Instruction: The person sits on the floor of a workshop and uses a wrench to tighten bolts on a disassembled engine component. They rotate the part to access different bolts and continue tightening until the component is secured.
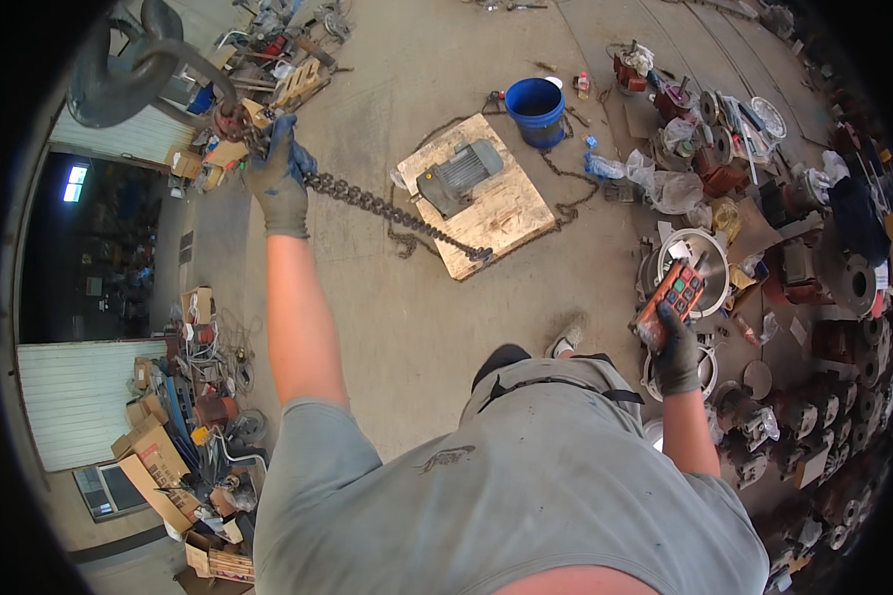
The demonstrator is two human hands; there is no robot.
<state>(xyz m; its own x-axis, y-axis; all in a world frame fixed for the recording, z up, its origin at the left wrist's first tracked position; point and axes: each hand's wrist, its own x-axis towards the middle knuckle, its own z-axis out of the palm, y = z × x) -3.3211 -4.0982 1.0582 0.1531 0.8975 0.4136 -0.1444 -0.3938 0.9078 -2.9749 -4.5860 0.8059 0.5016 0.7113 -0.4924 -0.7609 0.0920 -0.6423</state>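
Observation:
My left hand (281, 177), in a grey-blue work glove, is raised at the upper left and closed round a dark metal chain (392, 213). Right beside it hangs a large steel crane hook (134, 69) with a reddish fitting by my fingers. From my hand the chain slants down to the near side of a wooden board (506, 223) on the floor. A grey electric motor (459, 177) lies on that board. My gloved right hand (678, 349) grips an orange remote control (673, 297) with several coloured buttons, keypad facing up.
Behind the board stands a blue bucket (536, 111), with more chain (571, 193) trailing round it on the floor. Motor parts and plastic bags crowd the right side. Cardboard boxes (157, 458) and scrap line the left, near a dark doorway (89, 248).

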